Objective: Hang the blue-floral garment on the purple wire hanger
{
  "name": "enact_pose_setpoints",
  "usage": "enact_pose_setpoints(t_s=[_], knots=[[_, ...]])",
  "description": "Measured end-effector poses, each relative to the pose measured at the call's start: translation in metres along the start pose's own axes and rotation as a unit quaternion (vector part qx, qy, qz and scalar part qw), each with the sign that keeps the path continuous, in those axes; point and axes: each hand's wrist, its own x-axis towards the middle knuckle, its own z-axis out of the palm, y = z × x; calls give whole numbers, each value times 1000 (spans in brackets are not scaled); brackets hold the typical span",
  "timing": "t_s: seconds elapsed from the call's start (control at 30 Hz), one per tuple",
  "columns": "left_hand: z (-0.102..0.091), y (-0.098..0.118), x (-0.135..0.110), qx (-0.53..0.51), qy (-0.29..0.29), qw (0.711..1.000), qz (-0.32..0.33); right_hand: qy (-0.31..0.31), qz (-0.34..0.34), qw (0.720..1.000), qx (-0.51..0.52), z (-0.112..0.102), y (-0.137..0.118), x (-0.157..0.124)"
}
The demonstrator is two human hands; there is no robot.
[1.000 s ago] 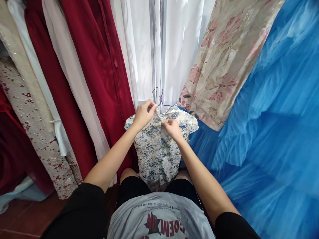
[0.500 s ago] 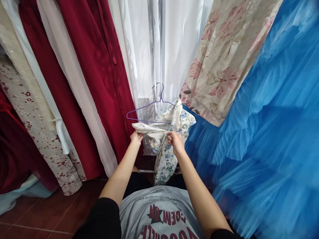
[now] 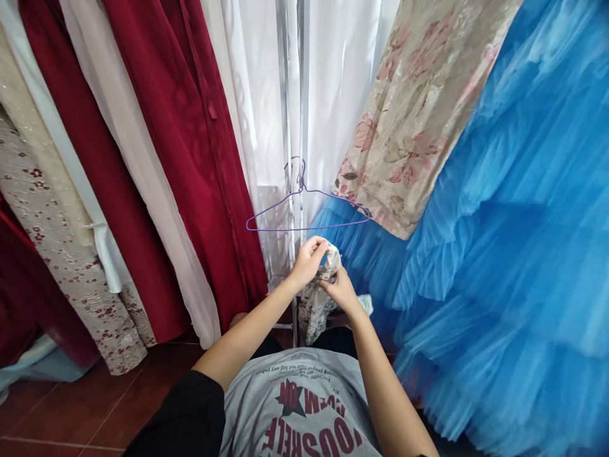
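A white garment with a blue and green floral print (image 3: 314, 315) hangs bunched from my hands, low in front of my lap. My left hand (image 3: 307, 261) pinches a raised strip of it between thumb and fingers. Just below and to the right, my right hand (image 3: 343, 292) is closed on the same cloth. Part of the garment sticks out past my right wrist. Above both hands, a thin purple hanger (image 3: 303, 188) hangs bare on a metal pole (image 3: 284, 76). The garment's exact kind is hard to make out in its folds.
Dark red dresses (image 3: 157, 114) and a pale pink one (image 3: 128, 139) hang on the left, beside a flower-dotted one (image 3: 66, 266). White cloth (image 3: 342, 76) hangs behind the hanger. A beige floral dress (image 3: 419, 120) and ruffled blue tulle (image 3: 514, 266) fill the right. Red-brown tiles (image 3: 118, 406) cover the floor.
The floral garment has come off the purple hanger and dropped lower, now gathered. My left hand has moved right, close to my right hand, which is slightly lower.
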Motion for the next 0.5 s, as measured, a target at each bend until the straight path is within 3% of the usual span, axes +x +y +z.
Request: enact_pose_setpoints(t_s=[0.13, 0.27, 0.37, 0.43, 0.5], knots=[[5, 2, 0, 100, -42, 992, 64, -143, -7, 988, 60, -4, -20, 5], [-11, -1, 1, 144, -37, 988, 52, -166, 21, 979, 120, -12, -35, 6], [-28, -6, -9, 78, -181, 978, -67, -167, 57, 973, 151, -27, -47, 10], [-40, -11, -19, 119, -303, 935, -144, -149, 69, 979, 119, -44, -55, 18], [-53, -15, -24, 218, -356, 895, -156, -126, 69, 987, 74, -66, -61, 33]])
